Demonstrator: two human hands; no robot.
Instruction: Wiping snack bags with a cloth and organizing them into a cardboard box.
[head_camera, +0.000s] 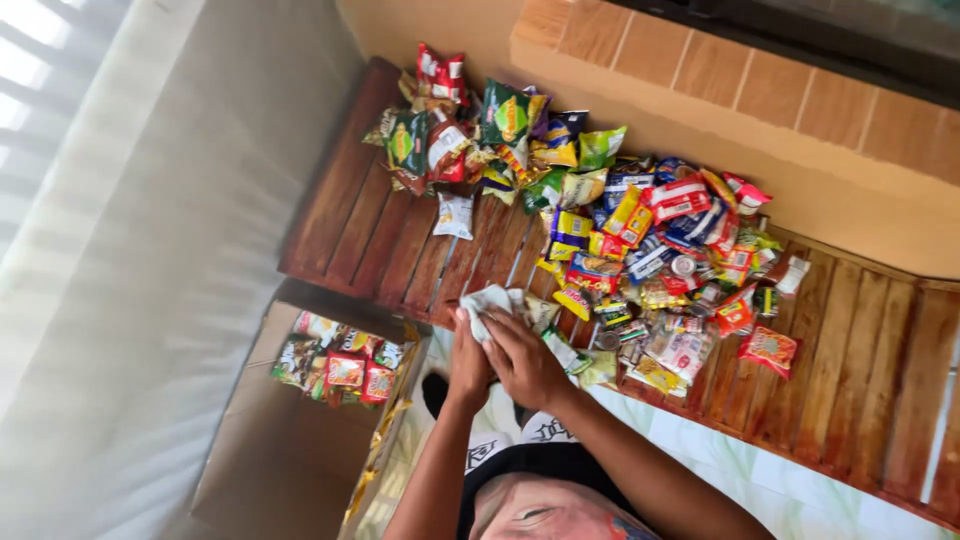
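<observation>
On the wooden bench (400, 250), both the left hand (468, 365) and right hand (525, 360) grasp a white packet (487, 303) just beyond their fingertips, its long axis pointing toward the snack pile (620, 230).

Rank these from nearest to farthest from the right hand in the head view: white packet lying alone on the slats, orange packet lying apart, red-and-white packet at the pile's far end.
From the right hand:
1. White packet, on bare slats beside the pile.
2. Orange packet, apart at the pile's opposite edge.
3. Red-and-white packet, at the bench's far end.
</observation>
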